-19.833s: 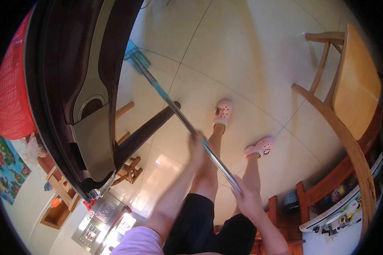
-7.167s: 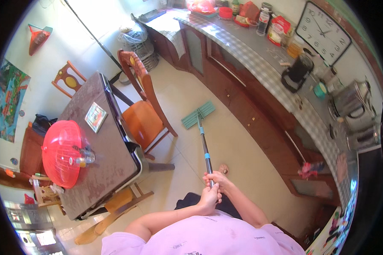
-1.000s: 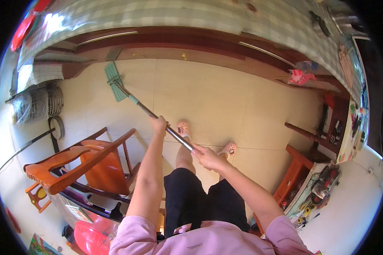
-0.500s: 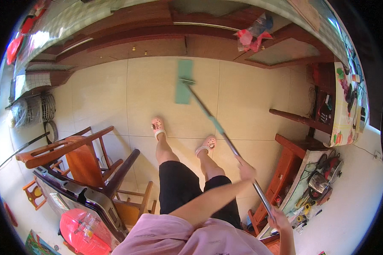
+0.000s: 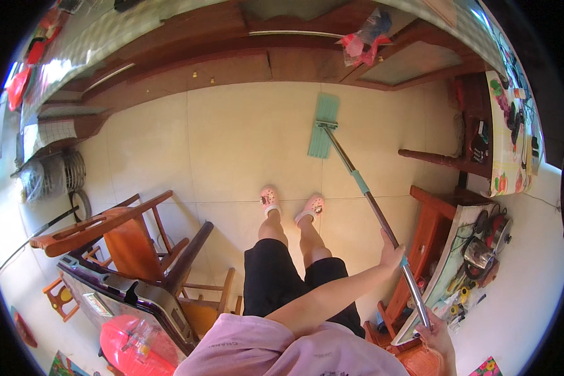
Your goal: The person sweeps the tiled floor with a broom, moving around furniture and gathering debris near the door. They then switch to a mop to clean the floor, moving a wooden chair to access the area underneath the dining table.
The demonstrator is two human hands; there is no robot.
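A flat mop (image 5: 374,202) with a green rectangular head and a metal pole slants across the floor. Its head (image 5: 320,143) lies on the tiles a little short of the dark wooden cabinets. Reaching across my body, my left hand (image 5: 391,252) is closed around the pole just above a blue-green collar. Lower right, my right hand (image 5: 437,335) wraps round the pole's top end.
Pale tiles (image 5: 244,144) cover the floor. Wooden cabinets (image 5: 219,69) line the far side. To the left stand a wooden chair (image 5: 128,235) and a metal-edged table. A wooden table leg (image 5: 429,155) and a red-brown cabinet (image 5: 423,241) are on the right.
The mop head has slid to the right along the floor and tilted slightly. Both hands moved right with the pole. My left foot has stepped right, closer to the other foot.
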